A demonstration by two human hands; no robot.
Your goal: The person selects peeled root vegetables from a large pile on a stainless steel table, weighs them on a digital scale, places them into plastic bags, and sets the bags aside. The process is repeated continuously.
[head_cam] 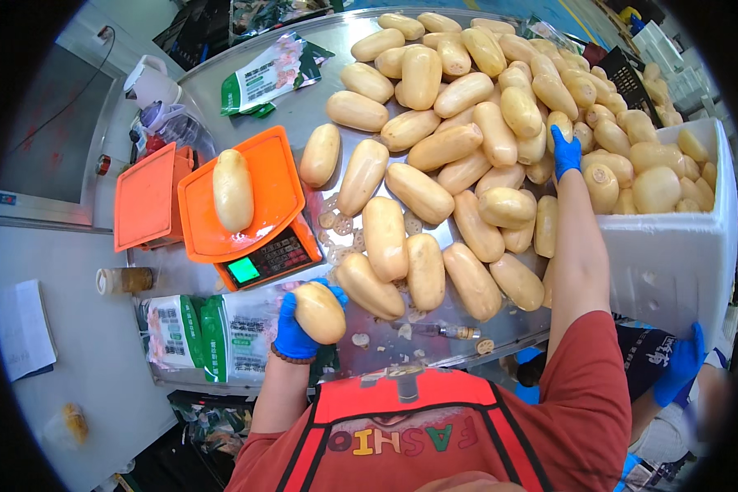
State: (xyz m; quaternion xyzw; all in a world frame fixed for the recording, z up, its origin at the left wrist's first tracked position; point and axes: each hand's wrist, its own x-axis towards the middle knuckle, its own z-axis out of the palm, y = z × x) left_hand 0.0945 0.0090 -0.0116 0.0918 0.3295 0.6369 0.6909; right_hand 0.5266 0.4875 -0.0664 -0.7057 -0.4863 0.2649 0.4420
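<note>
My left hand (298, 329), in a blue glove with a bead bracelet at the wrist, holds a peeled lotus root segment (321, 312) above the table's front edge. Reaching far forward, my right hand (567, 152), also gloved in blue, has its thumb and fingers around another lotus root segment (559, 125) in the big pile (486, 117); some of its fingers are hidden. On the orange pan of a digital scale (280, 249) lies a single lotus root segment (233, 190). Its display glows green.
A white foam box (664, 258) full of lotus roots stands at the right. Printed plastic bags (237, 335) lie front left, another bag (270, 74) at the back. A knife (421, 329) rests near the front edge. At lower right is a co-worker's blue-gloved hand (682, 363).
</note>
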